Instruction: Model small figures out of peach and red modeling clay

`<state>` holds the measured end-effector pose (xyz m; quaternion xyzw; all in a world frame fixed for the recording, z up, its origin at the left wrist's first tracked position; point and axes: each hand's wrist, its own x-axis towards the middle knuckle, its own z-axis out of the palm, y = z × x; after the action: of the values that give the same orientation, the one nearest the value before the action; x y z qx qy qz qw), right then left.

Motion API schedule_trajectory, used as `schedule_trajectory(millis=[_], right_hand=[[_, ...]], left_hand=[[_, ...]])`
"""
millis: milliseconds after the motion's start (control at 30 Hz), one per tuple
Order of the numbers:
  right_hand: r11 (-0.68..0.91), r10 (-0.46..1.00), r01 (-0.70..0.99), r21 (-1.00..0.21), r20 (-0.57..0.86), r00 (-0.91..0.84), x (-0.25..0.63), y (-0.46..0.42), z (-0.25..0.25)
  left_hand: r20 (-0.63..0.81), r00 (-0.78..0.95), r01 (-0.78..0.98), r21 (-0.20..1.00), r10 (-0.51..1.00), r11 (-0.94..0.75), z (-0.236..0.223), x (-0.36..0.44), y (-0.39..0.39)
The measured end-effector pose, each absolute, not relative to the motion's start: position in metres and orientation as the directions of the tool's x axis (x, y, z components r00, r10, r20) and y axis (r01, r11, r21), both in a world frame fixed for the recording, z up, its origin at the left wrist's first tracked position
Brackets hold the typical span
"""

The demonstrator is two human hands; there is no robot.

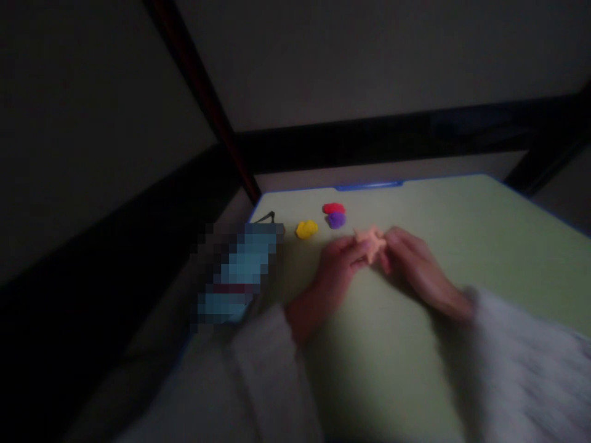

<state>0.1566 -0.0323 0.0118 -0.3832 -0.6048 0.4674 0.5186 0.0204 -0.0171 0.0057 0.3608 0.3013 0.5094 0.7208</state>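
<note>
A pale orange star-shaped piece, which looks like modelling clay, is held between my two hands above the table. My left hand grips it from the left, with the thumb lying on its face. At its right side, the fingers of my right hand are closed on one of its points. Beyond my hands lie a yellow lump, a purple lump and a red lump. The purple and red lumps touch each other. The undersides of my fingers are hidden.
The pale green table has a blue edge and a blue handle-like strip at its far side. At the left edge lies a blurred-out light blue item, with a dark thin loop beside it. A dark-trimmed wall stands behind the table.
</note>
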Motion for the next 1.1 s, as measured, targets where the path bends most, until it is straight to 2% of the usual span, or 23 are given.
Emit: schedule_trajectory(millis=[200, 400, 567, 667, 933, 1100], right_hand=[[0.306, 0.941, 0.055, -0.95, 0.293, -0.168, 0.154, -0.035, 0.019], [0.232, 0.958, -0.08, -0.969, 0.242, -0.155, 0.156, -0.028, 0.011], [0.251, 0.963, 0.063, -0.966, 0.243, -0.114, 0.154, -0.029, 0.017], [0.261, 0.96, 0.091, -0.961, 0.249, -0.126, 0.154, -0.03, 0.019], [0.224, 0.973, -0.073, -0.972, 0.228, -0.045, 0.157, -0.027, 0.014], [0.272, 0.962, -0.027, -0.962, 0.273, -0.025, 0.161, -0.025, 0.012]], left_hand=[[-0.062, 0.294, -0.521, 0.826, 0.954, 0.214, 0.007, 0.021, -0.019], [-0.041, 0.27, -0.534, 0.825, 0.962, 0.185, 0.008, 0.02, -0.019], [-0.022, 0.272, -0.54, 0.824, 0.962, 0.171, 0.007, 0.021, -0.019], [-0.022, 0.275, -0.521, 0.836, 0.961, 0.168, 0.006, 0.021, -0.019], [-0.094, 0.177, -0.448, 0.879, 0.98, 0.165, 0.007, 0.02, -0.017], [-0.04, 0.203, -0.352, 0.93, 0.978, 0.111, 0.002, 0.015, -0.015]])
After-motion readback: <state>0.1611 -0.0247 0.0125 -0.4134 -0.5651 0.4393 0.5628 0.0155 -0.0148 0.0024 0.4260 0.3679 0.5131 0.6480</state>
